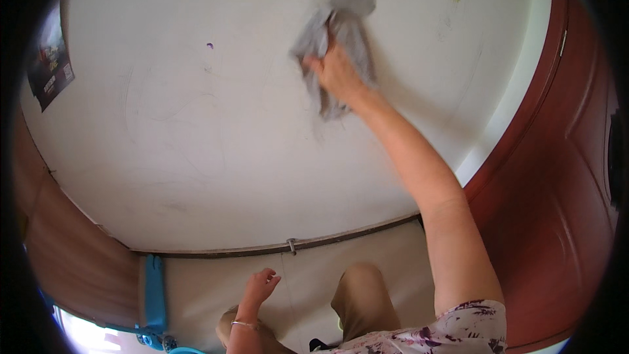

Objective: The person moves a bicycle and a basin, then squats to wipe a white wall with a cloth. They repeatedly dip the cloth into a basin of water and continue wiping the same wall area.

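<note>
My right hand (341, 76) grips a grey cloth (356, 44) and presses it against the white wall (236, 142). Motion blurs both the cloth and the fingers. Just above the cloth, a grey smudge or shadow (354, 0) shows on the wall. Low in the view, my left hand (263, 285) hangs over my knee with its fingers loosely curled and nothing in them. A bracelet circles that wrist. Faint scribbled lines and a small purple mark (210, 45) are on the wall to the left of the cloth.
A reddish-brown door (535, 196) stands at the right. At the left are a dark poster (51, 66) and a brown panel (83, 246). A blue scooter (155, 295) is on the floor at lower left. A metal doorstop (291, 246) sticks out from the dark baseboard (211, 254).
</note>
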{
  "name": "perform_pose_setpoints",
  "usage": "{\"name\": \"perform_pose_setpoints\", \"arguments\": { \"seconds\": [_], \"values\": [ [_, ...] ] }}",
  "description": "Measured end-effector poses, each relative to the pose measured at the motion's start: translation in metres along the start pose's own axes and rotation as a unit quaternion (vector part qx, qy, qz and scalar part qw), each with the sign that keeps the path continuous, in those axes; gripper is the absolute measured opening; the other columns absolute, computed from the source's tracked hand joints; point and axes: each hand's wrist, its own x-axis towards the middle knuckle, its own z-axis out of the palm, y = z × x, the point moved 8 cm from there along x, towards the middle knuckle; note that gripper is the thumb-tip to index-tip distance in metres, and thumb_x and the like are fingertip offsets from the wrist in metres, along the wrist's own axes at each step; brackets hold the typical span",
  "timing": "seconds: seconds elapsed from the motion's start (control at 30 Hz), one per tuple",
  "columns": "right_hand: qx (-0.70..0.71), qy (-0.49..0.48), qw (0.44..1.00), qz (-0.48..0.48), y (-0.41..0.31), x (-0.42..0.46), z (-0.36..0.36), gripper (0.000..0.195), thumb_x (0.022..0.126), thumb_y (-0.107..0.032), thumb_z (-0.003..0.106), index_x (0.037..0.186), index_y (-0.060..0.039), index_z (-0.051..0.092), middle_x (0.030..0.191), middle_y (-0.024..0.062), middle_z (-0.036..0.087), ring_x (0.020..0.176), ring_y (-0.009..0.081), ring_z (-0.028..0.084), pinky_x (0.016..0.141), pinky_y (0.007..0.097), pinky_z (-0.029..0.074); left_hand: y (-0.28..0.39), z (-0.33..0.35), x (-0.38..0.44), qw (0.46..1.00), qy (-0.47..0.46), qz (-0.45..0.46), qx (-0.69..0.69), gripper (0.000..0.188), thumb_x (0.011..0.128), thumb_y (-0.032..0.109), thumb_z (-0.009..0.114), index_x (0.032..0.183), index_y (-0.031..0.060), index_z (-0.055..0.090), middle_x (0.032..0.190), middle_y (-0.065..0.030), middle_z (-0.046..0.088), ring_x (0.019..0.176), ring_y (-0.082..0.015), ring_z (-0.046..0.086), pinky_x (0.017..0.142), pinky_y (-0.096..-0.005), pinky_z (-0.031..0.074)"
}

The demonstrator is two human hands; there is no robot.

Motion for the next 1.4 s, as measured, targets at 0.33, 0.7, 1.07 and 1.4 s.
{"name": "perform_pose_setpoints", "arguments": {
  "seconds": [0.33,0.7,1.07,1.4],
  "values": [
    [-0.232,-0.039,0.972,-0.017,-0.019,-0.055,0.024,0.064,0.084,-0.028,0.051,0.13,0.0084,0.025,0.134,0.0283,0.025,0.122,0.0438,0.026,0.102,0.0502,0.018,0.01,0.009,-0.005,0.998,-0.048,0.0,0.033,0.032,0.078,0.031,0.061,0.097,0.0042,0.06,0.086,-0.015,0.064,0.079,-0.0288,0.062,0.07,-0.0371,0.049],
    [-0.431,-0.063,0.896,0.084,-0.018,-0.007,0.009,0.062,0.083,-0.028,0.053,0.131,0.003,0.029,0.134,0.0281,0.026,0.124,0.0389,0.026,0.104,0.0455,0.019,0.004,0.018,-0.013,0.994,-0.093,-0.006,0.061,0.035,0.077,0.037,0.06,0.097,0.0086,0.06,0.083,-0.0124,0.064,0.079,-0.0311,0.06,0.069,-0.0396,0.048],
    [-0.266,0.015,0.964,-0.009,-0.012,0.046,-0.031,0.063,0.086,-0.027,0.049,0.131,0.0099,0.022,0.136,0.0284,0.021,0.127,0.0372,0.023,0.105,0.0443,0.02,0.008,0.024,-0.005,0.99,-0.12,-0.024,0.07,0.038,0.078,0.04,0.057,0.099,0.009,0.06,0.085,-0.0132,0.064,0.084,-0.0312,0.06,0.073,-0.0408,0.047],
    [-0.062,-0.045,0.997,-0.025,-0.003,-0.031,0.013,0.059,0.085,-0.024,0.051,0.128,0.0092,0.029,0.132,0.0291,0.028,0.126,0.0373,0.025,0.104,0.0416,0.023,0.008,0.018,-0.004,0.992,-0.107,-0.024,0.056,0.038,0.078,0.04,0.058,0.099,0.0086,0.06,0.086,-0.013,0.064,0.083,-0.0312,0.06,0.072,-0.0402,0.047]
  ]
}}
